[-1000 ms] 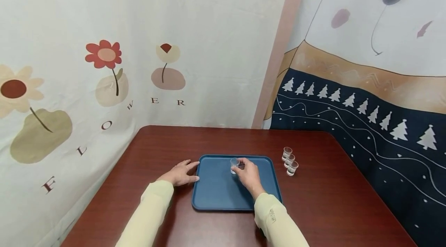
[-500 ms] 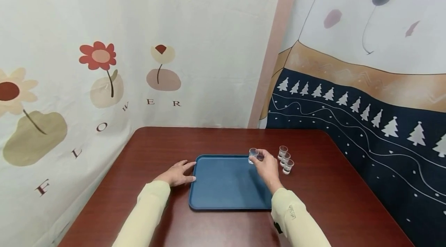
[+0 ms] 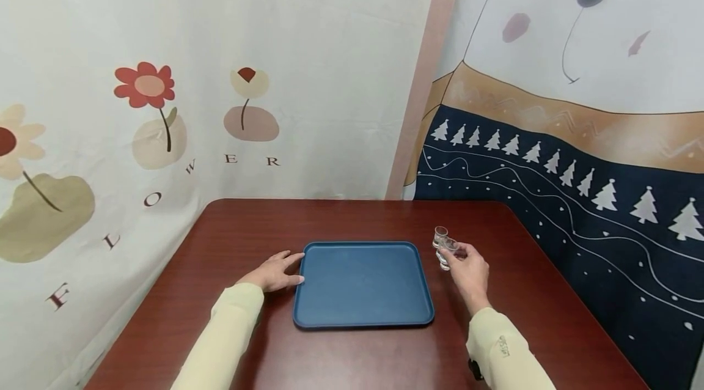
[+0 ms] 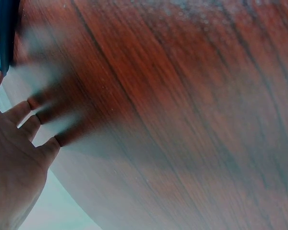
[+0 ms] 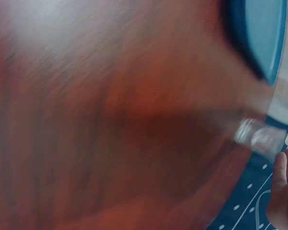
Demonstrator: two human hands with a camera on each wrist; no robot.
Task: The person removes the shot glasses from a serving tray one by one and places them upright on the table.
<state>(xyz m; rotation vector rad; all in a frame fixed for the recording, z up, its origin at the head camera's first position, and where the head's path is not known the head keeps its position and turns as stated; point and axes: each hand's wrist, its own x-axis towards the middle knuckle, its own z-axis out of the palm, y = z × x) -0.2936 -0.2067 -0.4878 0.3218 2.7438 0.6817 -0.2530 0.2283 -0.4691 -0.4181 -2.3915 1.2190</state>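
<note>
Three small clear shot glasses were lined up at the tray's right; the rearmost shot glass (image 3: 440, 234) still shows on the table. My right hand (image 3: 470, 272) pinches another shot glass (image 3: 450, 246) between thumb and fingers, right in front of that group. The held glass and the hand hide part of the standing glasses. Blurred glasses (image 5: 260, 136) appear beside the fingers in the right wrist view. My left hand (image 3: 274, 272) lies with fingers spread, touching the left edge of the blue tray (image 3: 363, 285). Nothing stands on the tray.
The brown wooden table (image 3: 352, 356) carries the tray and glasses. Behind it hangs a pale flower-printed curtain (image 3: 330, 72). A dark curtain with printed trees (image 3: 511, 170) runs along the right side.
My right hand has carried the shot glass from above the tray rightward to the standing glasses. The left hand stays at the tray's edge. The view has shifted slightly right.
</note>
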